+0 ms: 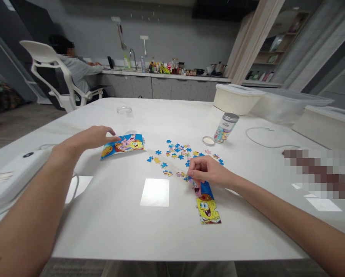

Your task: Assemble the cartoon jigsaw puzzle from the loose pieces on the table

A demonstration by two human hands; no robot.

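Observation:
My left hand grips the upper left side of a glossy picture card, thumb on its face; the fingers behind are partly hidden. The card shows yellow and pink cartoon figures on blue and bows slightly off the table. My right hand is closed in a pinch on a small blue puzzle piece, at the top end of a joined puzzle strip. That strip has a yellow cartoon face and partly lies under my hand. Loose puzzle pieces are scattered beyond my right hand.
A printed can stands at the back right beside a round lid. A clear jar is behind the card. Storage boxes, a cable and a white device flank the table. A person sits at the far counter.

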